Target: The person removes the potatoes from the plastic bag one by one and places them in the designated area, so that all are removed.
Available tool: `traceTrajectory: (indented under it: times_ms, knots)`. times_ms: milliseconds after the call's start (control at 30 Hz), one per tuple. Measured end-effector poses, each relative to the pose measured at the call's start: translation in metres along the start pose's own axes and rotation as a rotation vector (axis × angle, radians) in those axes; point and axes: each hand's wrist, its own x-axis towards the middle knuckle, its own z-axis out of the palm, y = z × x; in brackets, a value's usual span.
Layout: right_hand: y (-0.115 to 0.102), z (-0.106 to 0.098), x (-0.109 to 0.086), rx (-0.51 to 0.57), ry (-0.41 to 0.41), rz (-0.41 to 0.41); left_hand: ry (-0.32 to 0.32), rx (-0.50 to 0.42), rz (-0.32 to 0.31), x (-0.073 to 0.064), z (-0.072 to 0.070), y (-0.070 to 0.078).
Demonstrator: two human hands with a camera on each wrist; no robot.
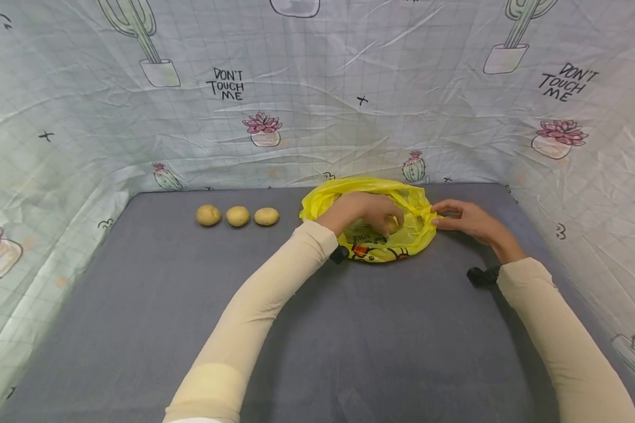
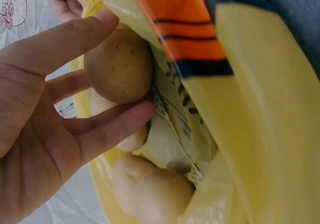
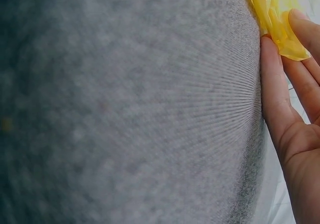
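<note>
A yellow plastic bag [image 1: 424,239] lies with its mouth spread at the back of the grey table. My left hand [image 1: 367,210] reaches into that mouth. In the left wrist view its thumb and fingers hold a potato [image 2: 120,66] just inside the bag, above more potatoes [image 2: 162,196] lying deeper in. My right hand [image 1: 472,223] pinches the gathered right edge of the bag between thumb and fingers, low by the tabletop, as the right wrist view also shows with the yellow plastic [image 3: 280,23].
Three potatoes, a left one [image 1: 208,215], a middle one [image 1: 237,216] and a right one [image 1: 266,216], stand in a row left of the bag. A patterned cloth [image 1: 317,117] hangs behind and on both sides of the grey tabletop [image 1: 391,341].
</note>
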Motion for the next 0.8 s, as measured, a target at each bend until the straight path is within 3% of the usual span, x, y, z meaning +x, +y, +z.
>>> traceTrajectory:
  times_ms: [533,800]
  knots:
    - [-0.002,0.001,-0.001,-0.013,0.001,0.000,-0.008,-0.119,-0.155,-0.003,-0.004,0.016]
    - [-0.003,0.001,-0.001,-0.012,0.003,-0.002,0.022,-0.150,-0.205,-0.003,-0.005,0.022]
